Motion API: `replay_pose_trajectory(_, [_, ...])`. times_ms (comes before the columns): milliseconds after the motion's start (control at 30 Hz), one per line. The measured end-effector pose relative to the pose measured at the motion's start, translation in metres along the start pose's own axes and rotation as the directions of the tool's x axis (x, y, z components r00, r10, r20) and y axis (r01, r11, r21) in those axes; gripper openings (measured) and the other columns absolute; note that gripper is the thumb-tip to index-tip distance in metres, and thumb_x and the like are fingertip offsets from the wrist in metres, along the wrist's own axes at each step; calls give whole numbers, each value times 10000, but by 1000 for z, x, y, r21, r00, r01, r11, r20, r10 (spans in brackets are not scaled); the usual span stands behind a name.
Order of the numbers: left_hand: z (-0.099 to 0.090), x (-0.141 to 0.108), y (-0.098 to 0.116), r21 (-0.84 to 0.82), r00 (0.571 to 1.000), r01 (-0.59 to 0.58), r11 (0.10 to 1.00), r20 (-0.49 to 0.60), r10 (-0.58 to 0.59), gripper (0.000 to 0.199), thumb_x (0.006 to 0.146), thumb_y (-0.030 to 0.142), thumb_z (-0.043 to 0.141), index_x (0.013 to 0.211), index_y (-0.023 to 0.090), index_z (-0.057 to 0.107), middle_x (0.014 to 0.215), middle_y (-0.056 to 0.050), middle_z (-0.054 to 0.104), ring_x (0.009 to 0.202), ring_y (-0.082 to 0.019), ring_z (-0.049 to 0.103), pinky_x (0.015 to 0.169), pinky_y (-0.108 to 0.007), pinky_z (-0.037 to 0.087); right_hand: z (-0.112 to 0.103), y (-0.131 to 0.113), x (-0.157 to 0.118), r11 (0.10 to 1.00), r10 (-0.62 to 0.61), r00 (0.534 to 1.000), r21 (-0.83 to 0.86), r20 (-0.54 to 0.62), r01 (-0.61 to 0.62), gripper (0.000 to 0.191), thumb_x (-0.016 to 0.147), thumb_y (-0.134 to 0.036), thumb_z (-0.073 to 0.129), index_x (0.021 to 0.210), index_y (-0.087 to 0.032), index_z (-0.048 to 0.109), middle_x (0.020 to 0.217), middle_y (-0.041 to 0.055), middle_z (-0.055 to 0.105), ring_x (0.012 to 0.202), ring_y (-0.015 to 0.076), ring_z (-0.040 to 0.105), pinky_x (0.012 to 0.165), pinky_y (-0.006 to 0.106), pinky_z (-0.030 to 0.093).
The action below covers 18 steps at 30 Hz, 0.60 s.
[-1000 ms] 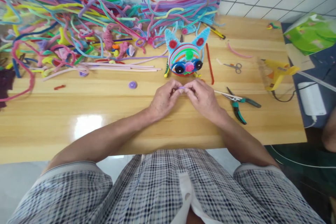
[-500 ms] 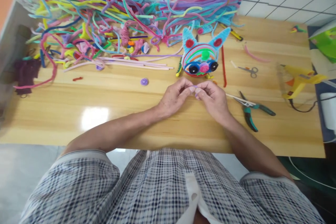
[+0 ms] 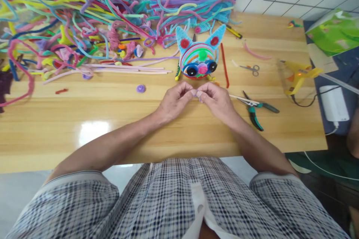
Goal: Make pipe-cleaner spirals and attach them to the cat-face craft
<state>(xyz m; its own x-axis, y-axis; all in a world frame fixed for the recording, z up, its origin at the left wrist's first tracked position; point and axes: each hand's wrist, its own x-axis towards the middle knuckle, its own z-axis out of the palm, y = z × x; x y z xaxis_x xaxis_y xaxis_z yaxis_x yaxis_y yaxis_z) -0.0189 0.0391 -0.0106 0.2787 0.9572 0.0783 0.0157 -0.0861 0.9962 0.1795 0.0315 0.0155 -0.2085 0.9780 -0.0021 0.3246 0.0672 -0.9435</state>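
Observation:
A small purple pipe cleaner piece (image 3: 196, 92) is pinched between the fingertips of my left hand (image 3: 175, 101) and my right hand (image 3: 218, 102). The fingers cover most of it. Just beyond them stands a colourful pipe cleaner animal (image 3: 198, 54) with blue ears, black eyes and a pink nose. A purple coiled disc (image 3: 141, 88) lies left of my hands. From beside my right hand, a thin pale stick (image 3: 238, 98) reaches toward the open pliers (image 3: 255, 110).
Loose pipe cleaners (image 3: 92, 26) are heaped across the back left. Small scissors (image 3: 252, 69), a red pipe cleaner (image 3: 224, 65) and a yellow glue gun (image 3: 300, 74) with its cord lie to the right. A white power adapter (image 3: 334, 104) and a green bag (image 3: 333, 31) are beyond.
The view has swung to the right, so things on the table appear further left. Both hands keep pinching the purple piece, with little visible change in their grip.

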Motion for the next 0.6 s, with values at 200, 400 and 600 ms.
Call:
replay_pose_trajectory(200, [2,-6,0,95,998,-59,994,-17,61,417,1035,598,673,879,212,655,794,-7,696,738,-161,590,755,-315,495,2,1,-1,995,-47,999,-94,-25,45,322,967,-551,764,891,-243,708,729,-10,678,719,179,620,687,328,481])
replay_pose_trajectory(400, [7,-7,0,-57,995,-9,998,-97,4,447,1009,638,707,865,221,640,789,-8,691,756,-163,613,772,-319,522,10,1,-4,1000,-8,999,-24,-49,7,400,977,-622,738,885,-239,666,744,-20,663,664,147,556,658,312,448])
replay_pose_trajectory(600, [5,-4,-1,28,998,-38,999,-50,39,384,1023,573,712,905,211,669,822,-13,697,740,-157,590,728,-307,492,2,2,-3,954,-174,983,-254,-50,156,252,1022,-449,693,874,-253,637,792,0,672,713,176,577,701,341,463])
